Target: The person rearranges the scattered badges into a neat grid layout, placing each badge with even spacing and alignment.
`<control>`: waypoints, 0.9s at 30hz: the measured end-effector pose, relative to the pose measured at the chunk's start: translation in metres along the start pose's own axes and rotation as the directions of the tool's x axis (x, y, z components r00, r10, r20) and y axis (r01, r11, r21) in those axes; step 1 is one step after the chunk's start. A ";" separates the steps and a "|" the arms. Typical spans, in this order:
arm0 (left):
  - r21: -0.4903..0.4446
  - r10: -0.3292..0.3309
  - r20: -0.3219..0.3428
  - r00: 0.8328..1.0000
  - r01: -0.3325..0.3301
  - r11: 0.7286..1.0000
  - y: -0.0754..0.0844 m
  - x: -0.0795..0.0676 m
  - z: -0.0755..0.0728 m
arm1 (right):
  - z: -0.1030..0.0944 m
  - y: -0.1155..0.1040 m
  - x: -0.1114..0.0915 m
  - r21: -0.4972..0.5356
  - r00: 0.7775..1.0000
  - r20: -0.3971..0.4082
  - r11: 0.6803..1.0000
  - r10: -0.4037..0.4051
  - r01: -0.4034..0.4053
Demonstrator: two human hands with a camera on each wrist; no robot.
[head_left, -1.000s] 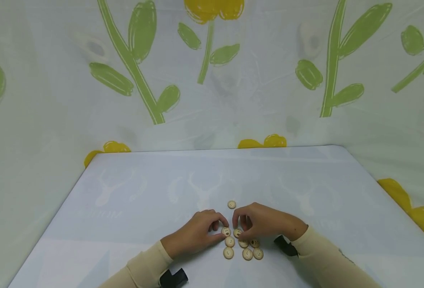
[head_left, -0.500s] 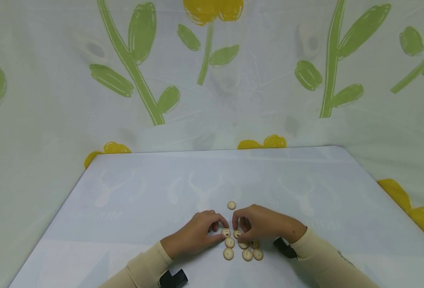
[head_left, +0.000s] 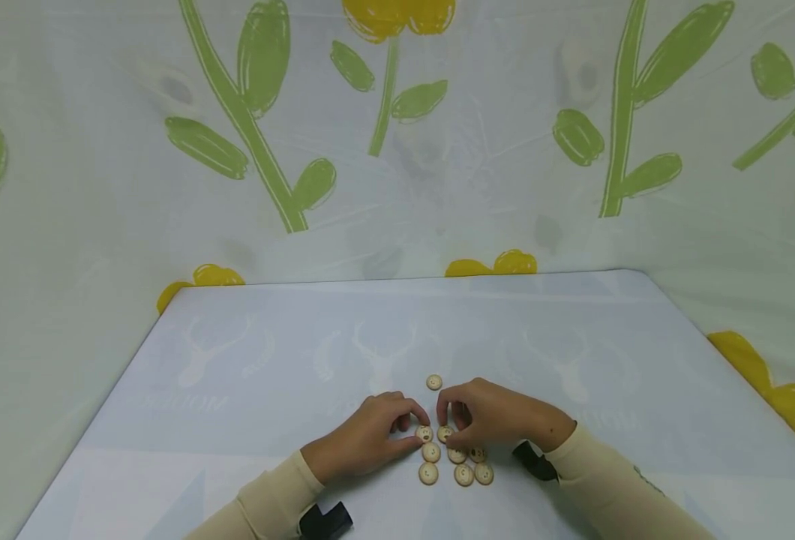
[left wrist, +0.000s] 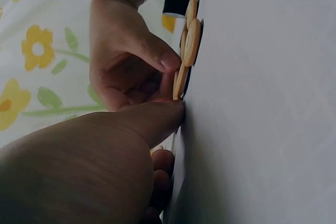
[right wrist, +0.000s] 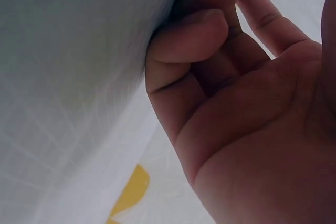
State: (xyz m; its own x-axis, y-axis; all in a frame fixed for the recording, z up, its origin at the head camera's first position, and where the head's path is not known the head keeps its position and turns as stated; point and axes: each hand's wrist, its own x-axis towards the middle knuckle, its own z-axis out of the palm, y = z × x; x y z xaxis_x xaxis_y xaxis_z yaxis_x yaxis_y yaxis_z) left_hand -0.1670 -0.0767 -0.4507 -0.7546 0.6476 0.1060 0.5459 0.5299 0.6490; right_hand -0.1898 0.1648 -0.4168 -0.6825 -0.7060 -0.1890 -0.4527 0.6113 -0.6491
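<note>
In the head view, my left hand (head_left: 373, 435) pinches a round wooden button (head_left: 424, 434) between thumb and forefinger at the far end of a short column. Nearer me in that column lie a second button (head_left: 431, 452) and a third button (head_left: 427, 473). Just to the right, my right hand (head_left: 495, 414) pinches another button (head_left: 445, 435) from its far and near sides, fingertips at the rim. Edge-on buttons (left wrist: 192, 43) show at the right thumb in the left wrist view. In the right wrist view, curled right-hand fingers (right wrist: 189, 35) sit close to the table, and no button shows.
Below the right hand lie several more buttons (head_left: 463, 475) in two short columns. A single button (head_left: 434, 382) lies farther back. The pale table (head_left: 269, 352) ends against a hanging cloth (head_left: 492, 187) printed with flowers. Black wrist devices (head_left: 326, 521) sit beside both sleeves.
</note>
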 end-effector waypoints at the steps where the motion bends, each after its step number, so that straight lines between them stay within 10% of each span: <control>1: 0.000 0.000 0.001 1.000 0.000 1.000 0.000 0.000 0.000 | 0.000 0.000 0.000 0.000 1.000 0.001 1.000 0.001 -0.001; 27: 0.019 0.012 -0.004 1.000 -0.012 1.000 0.000 0.000 -0.001 | 0.001 -0.003 0.001 -0.041 1.000 0.001 0.999 -0.005 0.005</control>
State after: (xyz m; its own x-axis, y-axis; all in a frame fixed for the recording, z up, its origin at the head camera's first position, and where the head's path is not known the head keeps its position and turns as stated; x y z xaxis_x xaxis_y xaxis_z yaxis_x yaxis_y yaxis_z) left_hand -0.1674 -0.0776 -0.4499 -0.7497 0.6514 0.1169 0.5616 0.5327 0.6332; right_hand -0.1888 0.1617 -0.4161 -0.6795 -0.7095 -0.1868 -0.4792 0.6219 -0.6193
